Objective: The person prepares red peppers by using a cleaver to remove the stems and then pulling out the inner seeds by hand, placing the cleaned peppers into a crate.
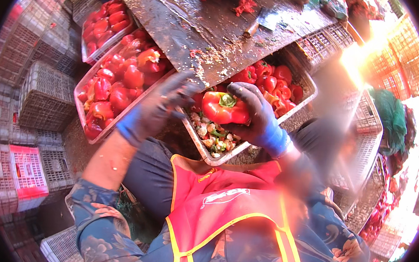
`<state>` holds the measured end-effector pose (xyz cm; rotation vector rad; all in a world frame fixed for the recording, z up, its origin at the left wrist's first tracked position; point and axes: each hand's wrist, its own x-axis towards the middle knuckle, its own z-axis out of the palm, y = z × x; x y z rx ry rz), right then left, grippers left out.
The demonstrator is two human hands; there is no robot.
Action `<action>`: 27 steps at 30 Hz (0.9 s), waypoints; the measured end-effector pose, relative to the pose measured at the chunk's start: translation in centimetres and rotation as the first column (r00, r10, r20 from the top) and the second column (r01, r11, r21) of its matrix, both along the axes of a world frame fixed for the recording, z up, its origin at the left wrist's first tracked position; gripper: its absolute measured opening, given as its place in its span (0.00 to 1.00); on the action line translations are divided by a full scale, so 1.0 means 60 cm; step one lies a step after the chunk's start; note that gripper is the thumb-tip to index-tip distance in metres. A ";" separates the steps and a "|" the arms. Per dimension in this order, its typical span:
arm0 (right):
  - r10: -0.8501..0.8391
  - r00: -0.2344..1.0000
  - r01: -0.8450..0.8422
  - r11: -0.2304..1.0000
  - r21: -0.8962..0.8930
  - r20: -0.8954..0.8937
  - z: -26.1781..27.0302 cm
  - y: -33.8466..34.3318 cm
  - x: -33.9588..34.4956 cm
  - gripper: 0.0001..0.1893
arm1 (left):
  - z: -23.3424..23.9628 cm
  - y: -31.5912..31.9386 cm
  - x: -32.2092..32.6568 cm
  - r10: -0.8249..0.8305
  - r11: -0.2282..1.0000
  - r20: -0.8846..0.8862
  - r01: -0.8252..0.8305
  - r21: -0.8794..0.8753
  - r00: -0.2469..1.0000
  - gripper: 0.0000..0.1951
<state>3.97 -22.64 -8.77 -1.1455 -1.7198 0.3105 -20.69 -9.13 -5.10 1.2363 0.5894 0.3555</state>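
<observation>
A red bell pepper (221, 111), its green stem turned up, is held in my right hand (257, 112), which wears a dark glove with a blue cuff. It hangs over a crate (209, 159) containing red peppers (272, 82) at the far end and pale seed cores with green stems (216, 135) at the near end. My left hand (163, 105), gloved the same way, is motion-blurred near the table corner, left of the pepper. Whether its fingers hold anything is unclear. To its left, another crate (116, 123) is heaped with red peppers (125, 76).
A dark work table (174, 21) scattered with seeds bears a knife with a wooden handle (251, 29) and a red pepper scrap (244, 5). Farther left stands another pepper crate (105, 26). Stacked plastic crates (46, 96) line the left side; green netting (389, 119) hangs at right.
</observation>
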 end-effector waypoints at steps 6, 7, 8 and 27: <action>0.107 0.973 -0.118 0.992 -0.041 -0.206 0.005 -0.009 0.017 0.48 | -0.039 -0.102 0.096 0.198 0.891 0.336 -0.026 -0.453 0.921 0.26; 0.161 0.810 -0.271 0.956 -0.116 -0.564 0.002 -0.020 0.015 0.49 | -0.046 -0.107 0.102 0.241 0.918 0.327 -0.105 -0.382 0.914 0.27; 0.123 0.505 -0.383 0.919 -0.094 -0.854 0.003 -0.030 0.011 0.50 | -0.051 -0.112 0.114 0.281 0.951 0.303 -0.221 -0.216 0.911 0.28; -0.417 0.589 0.012 0.861 -0.509 -0.692 -0.107 -0.042 0.006 0.37 | -0.235 -0.162 0.170 0.156 0.430 -0.213 0.128 0.894 0.965 0.47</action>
